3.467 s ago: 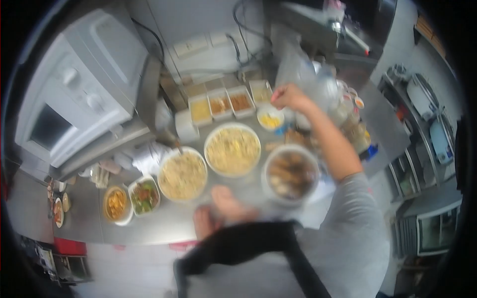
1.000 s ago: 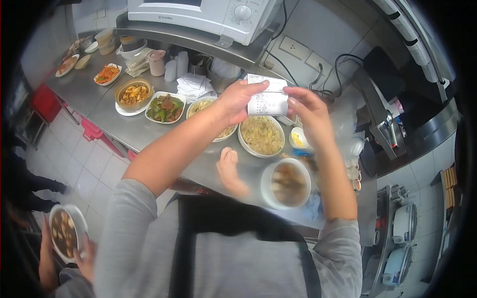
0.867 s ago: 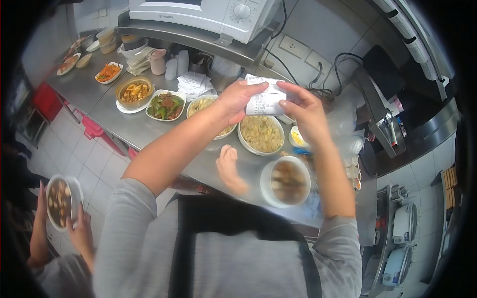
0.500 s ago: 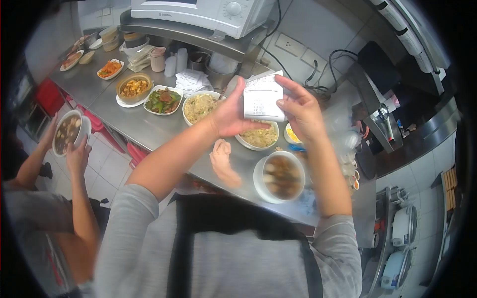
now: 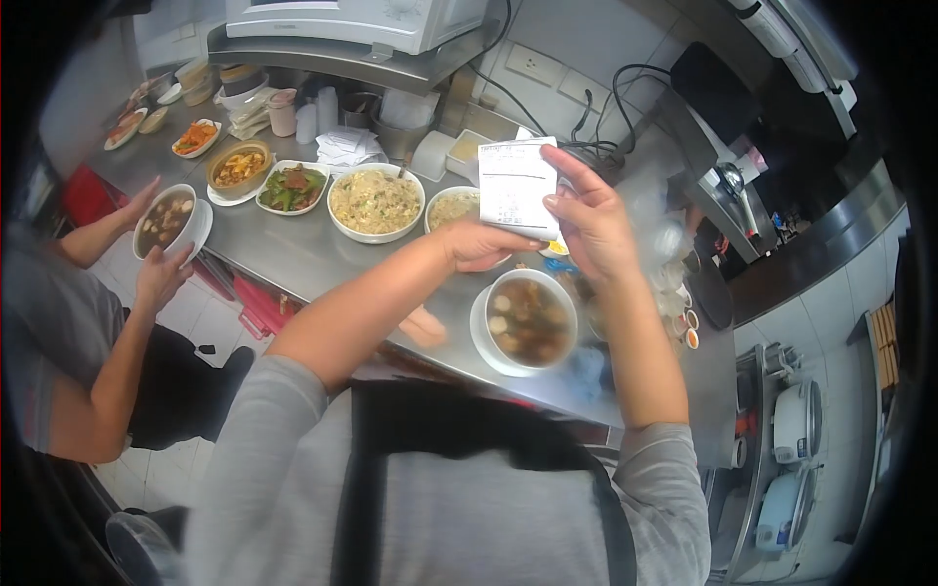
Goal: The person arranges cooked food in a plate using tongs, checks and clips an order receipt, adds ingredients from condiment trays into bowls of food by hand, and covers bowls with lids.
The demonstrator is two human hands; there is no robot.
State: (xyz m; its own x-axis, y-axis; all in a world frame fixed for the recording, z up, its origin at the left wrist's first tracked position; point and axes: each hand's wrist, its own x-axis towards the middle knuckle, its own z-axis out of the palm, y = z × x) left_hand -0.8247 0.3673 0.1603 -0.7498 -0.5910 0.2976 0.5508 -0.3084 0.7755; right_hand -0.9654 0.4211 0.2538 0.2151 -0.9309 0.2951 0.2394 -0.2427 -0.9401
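Note:
My right hand (image 5: 596,215) pinches printed paper receipts (image 5: 516,190) between thumb and fingers, holding them up over the counter. Just below their lower edge lies my left hand (image 5: 479,242), fingers stretched out to the right; part of it is hidden behind the paper. Beneath my hands stands a white bowl of brown soup (image 5: 531,322) on a white plate (image 5: 481,327). A large bowl of fried rice (image 5: 376,203) is left of the receipts, and a second rice bowl (image 5: 451,207) is partly covered by my left hand and the paper.
A plate of green vegetables (image 5: 291,188), a tofu-like dish (image 5: 239,168) and an orange dish (image 5: 196,138) line the steel counter (image 5: 234,223). At left, another person's hands (image 5: 161,278) hold a soup bowl (image 5: 166,223). A microwave (image 5: 362,21) sits on the shelf above.
My left hand has dropped from beside the receipts to under their lower edge, its thumb no longer showing. The other person has moved closer to the counter with the soup bowl. My view has shifted slightly.

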